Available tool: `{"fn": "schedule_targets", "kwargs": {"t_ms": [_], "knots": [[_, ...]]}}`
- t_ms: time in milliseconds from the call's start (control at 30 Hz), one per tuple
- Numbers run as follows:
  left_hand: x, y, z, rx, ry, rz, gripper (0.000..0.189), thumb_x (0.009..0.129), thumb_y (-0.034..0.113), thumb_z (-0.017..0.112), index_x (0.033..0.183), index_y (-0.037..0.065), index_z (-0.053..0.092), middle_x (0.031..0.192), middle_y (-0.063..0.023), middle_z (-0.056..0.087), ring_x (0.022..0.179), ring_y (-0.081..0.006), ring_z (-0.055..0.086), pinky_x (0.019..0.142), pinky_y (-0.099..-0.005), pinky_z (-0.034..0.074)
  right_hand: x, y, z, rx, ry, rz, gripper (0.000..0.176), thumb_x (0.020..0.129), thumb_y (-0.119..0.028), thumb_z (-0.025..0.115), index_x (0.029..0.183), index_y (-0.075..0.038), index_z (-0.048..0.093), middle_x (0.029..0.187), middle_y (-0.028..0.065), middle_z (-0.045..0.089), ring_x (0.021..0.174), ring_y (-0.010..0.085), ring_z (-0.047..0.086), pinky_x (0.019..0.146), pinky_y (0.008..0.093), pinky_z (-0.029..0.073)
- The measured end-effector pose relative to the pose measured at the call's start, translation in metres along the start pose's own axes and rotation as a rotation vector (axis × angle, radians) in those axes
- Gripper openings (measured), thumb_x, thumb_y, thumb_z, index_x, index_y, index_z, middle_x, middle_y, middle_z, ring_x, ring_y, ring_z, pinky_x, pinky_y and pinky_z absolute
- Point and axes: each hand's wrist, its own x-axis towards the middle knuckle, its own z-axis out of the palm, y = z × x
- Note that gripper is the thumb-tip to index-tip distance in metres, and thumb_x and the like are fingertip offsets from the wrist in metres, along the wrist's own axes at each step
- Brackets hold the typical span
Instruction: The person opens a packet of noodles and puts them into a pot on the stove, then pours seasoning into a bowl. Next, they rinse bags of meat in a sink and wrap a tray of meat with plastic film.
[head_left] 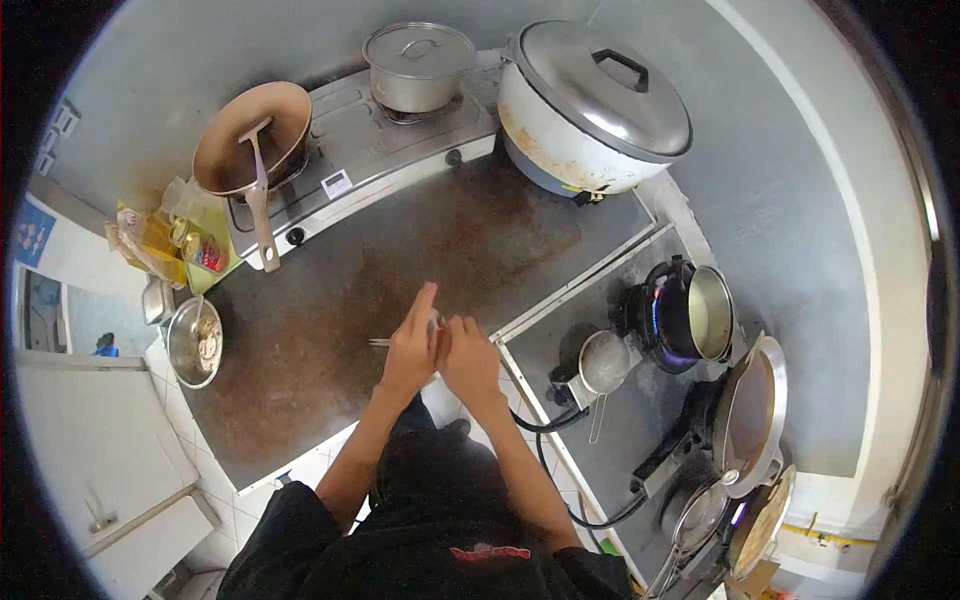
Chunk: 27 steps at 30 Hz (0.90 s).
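My left hand [408,350] and my right hand [468,358] meet over the front edge of the dark worktop [330,290]. Both are closed, the left with its forefinger stretched forward. A small pale and reddish thing shows between the fingers; I cannot tell what it is. The thin metal end of a tool [379,342] pokes out to the left of my left hand, the rest hidden behind it. Farther left stands a metal bowl [180,345] with pale food and a utensil inside.
At the back are a gas stove [350,130] with a wok [225,150] and a lidded pot [415,85], and a big rice cooker [545,130]. To the right, a pot [710,310] sits over a blue flame near a strainer [605,362] and pans [765,400].
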Motion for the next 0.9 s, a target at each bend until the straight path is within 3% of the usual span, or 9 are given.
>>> {"fn": "schedule_targets", "kwargs": {"t_ms": [100,200,300,400,467,600,700,800,900], "knots": [[0.016,-0.015,0.005,0.047,0.073,-0.074,0.058,0.093,0.007,0.062,0.144,-0.003,0.037,0.147,-0.0296,0.042,0.124,-0.0477,0.053,0.099,-0.0475,0.049,0.024,0.005,0.020,0.009,-0.066,0.024,0.016,0.090,-0.016,0.059,0.094,-0.002,0.052,0.093,0.0199,0.060,0.085,0.0405,0.064,0.070,0.0493,0.054],[0.030,-0.021,-0.003,0.112,0.238,-0.224,0.041,0.091,0.007,0.063,0.128,-0.002,0.052,0.139,-0.0298,0.051,0.113,-0.0475,0.061,0.090,-0.0473,0.053,0.041,-0.006,0.029,0.030,-0.058,0.047,0.016,0.092,-0.016,0.057,0.092,-0.001,0.052,0.091,0.0205,0.061,0.085,0.0416,0.064,0.070,0.0502,0.053],[0.033,-0.047,0.001,0.175,0.122,-0.150,0.022,0.089,0.008,0.065,0.108,-0.003,0.062,0.127,-0.0284,0.061,0.096,-0.0448,0.067,0.078,-0.0446,0.057,0.063,-0.010,0.034,-0.009,0.000,0.007,0.014,0.093,-0.015,0.056,0.091,-0.001,0.054,0.088,0.0230,0.063,0.083,0.0436,0.063,0.071,0.0522,0.052],[0.050,-0.066,-0.008,0.123,0.187,-0.060,0.014,0.088,0.007,0.064,0.097,-0.004,0.065,0.114,-0.0260,0.068,0.085,-0.0412,0.070,0.070,-0.0434,0.058,0.079,-0.007,0.049,-0.081,-0.053,-0.045,0.013,0.093,-0.014,0.055,0.092,-0.001,0.054,0.088,0.0219,0.062,0.084,0.0412,0.064,0.071,0.0509,0.053],[0.057,-0.075,-0.016,0.162,0.197,-0.121,0.014,0.086,0.004,0.065,0.098,-0.004,0.065,0.114,-0.0259,0.068,0.086,-0.0381,0.071,0.070,-0.0410,0.058,0.086,0.001,0.066,-0.071,-0.157,-0.033,0.013,0.093,-0.014,0.057,0.095,-0.002,0.053,0.089,0.0192,0.061,0.084,0.0378,0.064,0.071,0.0485,0.054],[0.063,-0.089,-0.027,0.106,0.272,-0.256,0.011,0.087,0.000,0.065,0.097,-0.004,0.065,0.109,-0.0228,0.071,0.081,-0.0291,0.074,0.068,-0.0338,0.057,0.102,-0.005,0.070,0.008,-0.091,0.039,0.011,0.095,-0.012,0.055,0.093,-0.002,0.054,0.089,0.0195,0.060,0.081,0.0391,0.063,0.069,0.0491,0.053],[0.065,-0.082,-0.034,-0.091,0.422,-0.453,0.007,0.090,0.000,0.065,0.097,-0.003,0.065,0.108,-0.0167,0.073,0.084,-0.0235,0.073,0.070,-0.0291,0.054,0.109,-0.017,0.062,0.098,-0.050,-0.062,0.011,0.096,-0.012,0.054,0.094,-0.001,0.054,0.093,0.0201,0.059,0.082,0.0406,0.063,0.069,0.0493,0.052],[0.058,-0.093,-0.032,-0.456,0.611,-0.489,0.013,0.095,0.017,0.064,0.095,0.004,0.067,0.103,-0.0096,0.073,0.089,-0.0227,0.071,0.075,-0.0332,0.056,0.117,-0.023,0.047,0.192,-0.110,-0.107,0.010,0.096,-0.011,0.054,0.097,-0.002,0.056,0.096,0.0198,0.059,0.085,0.0422,0.063,0.071,0.0489,0.052],[0.071,-0.069,-0.058,-1.524,0.566,-1.141,0.024,0.096,0.035,0.062,0.094,0.012,0.069,0.098,-0.0064,0.072,0.093,-0.0250,0.070,0.080,-0.0394,0.057,0.128,-0.031,0.027,0.277,-0.269,-0.235,0.011,0.095,-0.010,0.054,0.102,-0.002,0.057,0.101,0.0192,0.060,0.089,0.0425,0.063,0.073,0.0481,0.052]]}}
